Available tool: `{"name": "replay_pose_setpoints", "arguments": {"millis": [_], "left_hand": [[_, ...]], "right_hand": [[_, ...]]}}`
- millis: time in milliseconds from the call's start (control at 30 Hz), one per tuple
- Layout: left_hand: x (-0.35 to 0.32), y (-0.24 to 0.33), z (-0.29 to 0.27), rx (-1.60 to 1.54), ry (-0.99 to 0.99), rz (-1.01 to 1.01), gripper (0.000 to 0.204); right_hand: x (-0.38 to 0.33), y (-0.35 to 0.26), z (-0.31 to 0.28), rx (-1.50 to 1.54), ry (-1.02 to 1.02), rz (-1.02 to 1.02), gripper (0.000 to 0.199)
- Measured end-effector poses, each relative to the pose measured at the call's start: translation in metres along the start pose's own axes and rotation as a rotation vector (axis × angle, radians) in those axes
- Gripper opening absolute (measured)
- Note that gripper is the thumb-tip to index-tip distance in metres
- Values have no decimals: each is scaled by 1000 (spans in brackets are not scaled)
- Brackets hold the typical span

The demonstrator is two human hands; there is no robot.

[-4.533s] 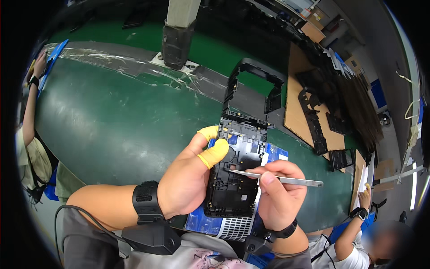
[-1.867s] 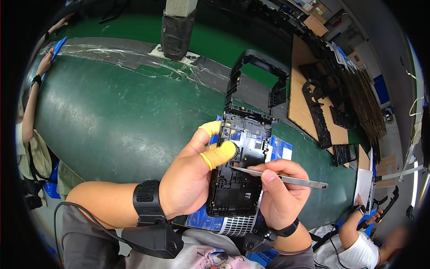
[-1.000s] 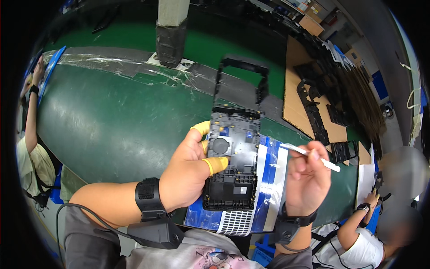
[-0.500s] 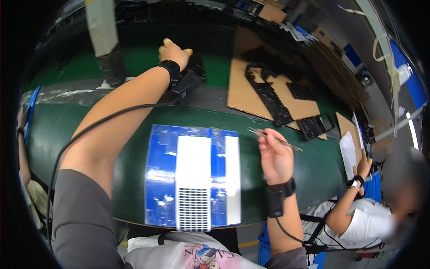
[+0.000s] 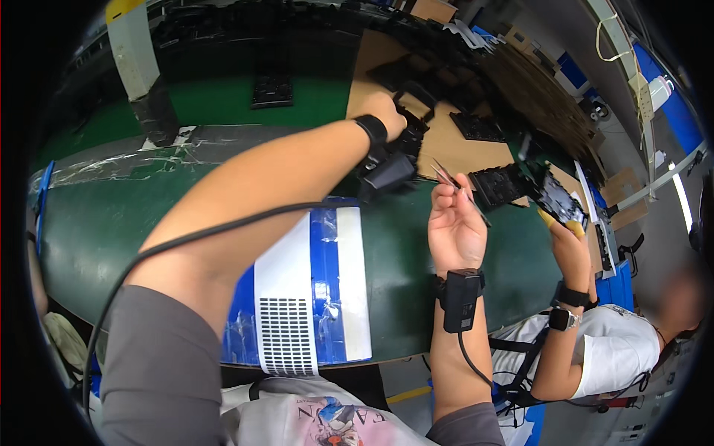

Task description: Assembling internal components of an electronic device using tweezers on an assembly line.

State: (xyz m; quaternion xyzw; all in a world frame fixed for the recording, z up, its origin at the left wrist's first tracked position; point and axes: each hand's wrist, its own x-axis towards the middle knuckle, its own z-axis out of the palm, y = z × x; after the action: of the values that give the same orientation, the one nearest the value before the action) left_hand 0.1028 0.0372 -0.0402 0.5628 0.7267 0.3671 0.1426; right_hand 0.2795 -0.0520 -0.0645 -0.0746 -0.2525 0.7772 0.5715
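Green matting covers the workbench (image 5: 149,223). Reaching across to its far edge, the person's left hand (image 5: 387,111) closes around a black plastic frame (image 5: 416,111) lying on a sheet of brown cardboard (image 5: 454,145). Nearer the middle of the bench, the right hand (image 5: 454,223) is raised with its fingers pinching metal tweezers (image 5: 457,186), tips pointing away. A blue and white mat (image 5: 312,297) lies at the near edge, under the left forearm. At the right edge, a co-worker's hand (image 5: 569,241) holds a dark circuit board (image 5: 561,201).
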Motion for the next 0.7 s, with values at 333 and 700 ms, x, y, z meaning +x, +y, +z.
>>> {"name": "replay_pose_setpoints", "arguments": {"millis": [333,700], "left_hand": [[-120,-68,-159,-1163,-188,-304,34],[-205,-110,-178,-1486,-79,-483,22]], "right_hand": [[-28,26,29,-410,-125,284,21],[-104,90,87,-801,144,369,18]]}}
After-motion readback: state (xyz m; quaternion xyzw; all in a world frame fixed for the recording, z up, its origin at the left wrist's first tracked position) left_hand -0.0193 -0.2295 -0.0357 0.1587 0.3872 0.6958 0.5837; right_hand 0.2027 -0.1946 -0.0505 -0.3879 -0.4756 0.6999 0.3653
